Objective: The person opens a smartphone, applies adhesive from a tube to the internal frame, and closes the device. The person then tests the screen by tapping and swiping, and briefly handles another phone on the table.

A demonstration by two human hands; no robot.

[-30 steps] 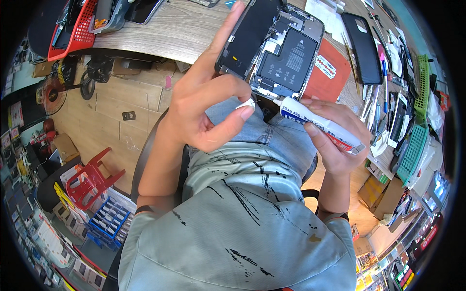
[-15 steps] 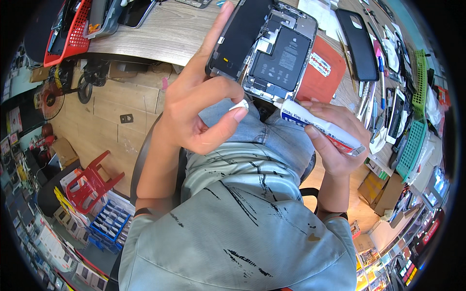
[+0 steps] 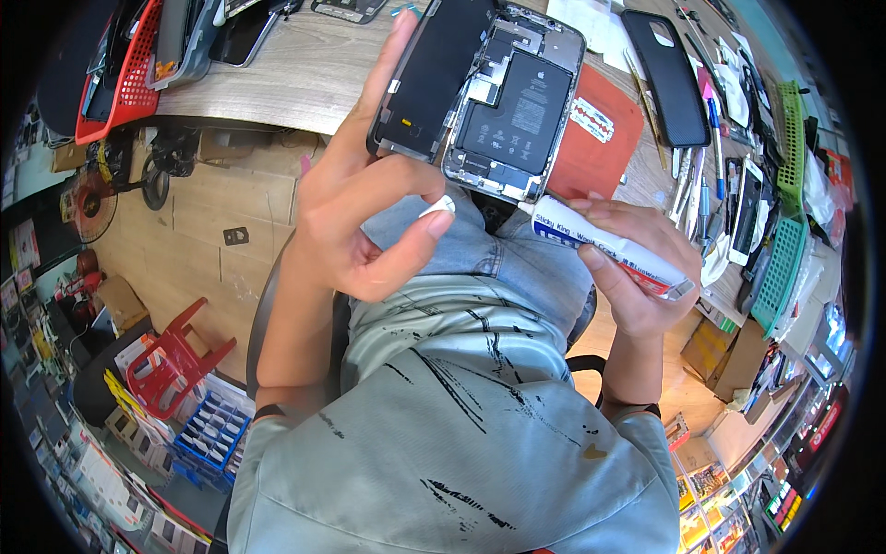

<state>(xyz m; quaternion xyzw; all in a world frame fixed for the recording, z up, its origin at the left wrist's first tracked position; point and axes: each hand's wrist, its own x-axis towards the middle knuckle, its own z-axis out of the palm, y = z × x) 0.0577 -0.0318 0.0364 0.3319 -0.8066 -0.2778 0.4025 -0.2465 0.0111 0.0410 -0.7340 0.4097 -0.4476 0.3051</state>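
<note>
An opened smartphone (image 3: 512, 115) is at the table's front edge, its black battery and metal parts bare. Its dark screen panel (image 3: 432, 78) is folded out to the left, close beside the body. My left hand (image 3: 355, 212) pinches a small white cap (image 3: 437, 205) between thumb and a bent finger, while another finger stretches up along the screen panel's outer edge. My right hand (image 3: 641, 263) is wrapped round a white, blue and red glue tube (image 3: 591, 235). The tube's narrow nozzle points at the phone body's lower right corner; whether it touches is too small to tell.
Right of the phone, a razor blade (image 3: 592, 120) lies on a reddish-brown pad (image 3: 614, 157). Beyond are a black phone case (image 3: 666, 78), pens, tools and green baskets (image 3: 780, 268). A red basket (image 3: 129, 88) and another phone (image 3: 243, 42) sit at the far left.
The whole view has shifted slightly. The tube's nozzle now sits nearer the phone body's lower right corner than before. Both hands keep their grips.
</note>
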